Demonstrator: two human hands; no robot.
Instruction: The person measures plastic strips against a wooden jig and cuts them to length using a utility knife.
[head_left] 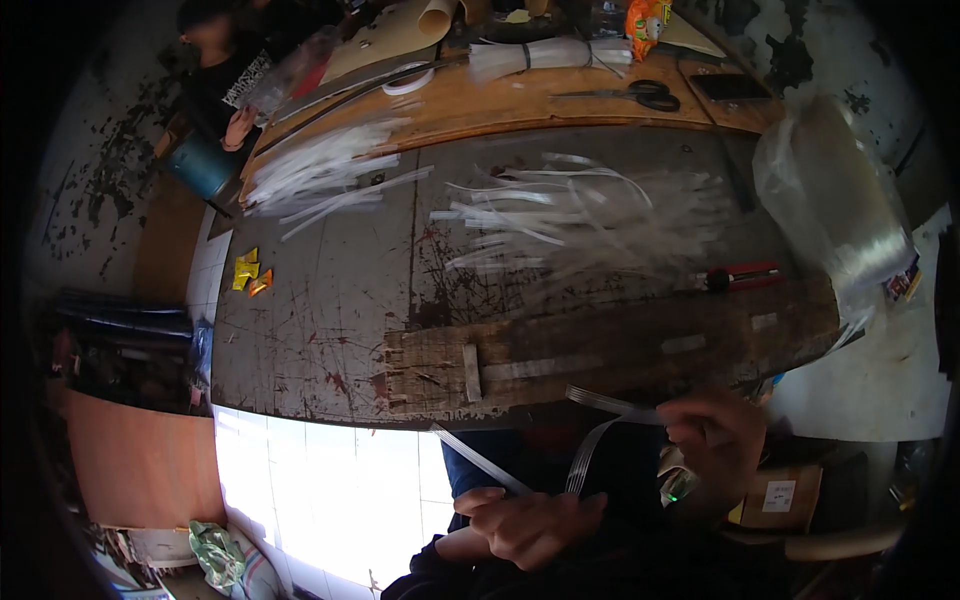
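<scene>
The left hand (535, 525), fingers curled closed, grips a clear strip (582, 462) in front of the table's (320, 325) near edge. The right hand (715, 435), to its right, pinches the strip too. Farther out lie a wooden board (560, 345), a strip pile (590, 215), then far scissors (657, 96).

On the table (310, 310), the right strip pile (590, 215) lies between board (560, 345) and scissors (632, 93).

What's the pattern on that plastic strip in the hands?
Fine lengthwise lines along the whitish, translucent strip, seen in the head view.
</scene>
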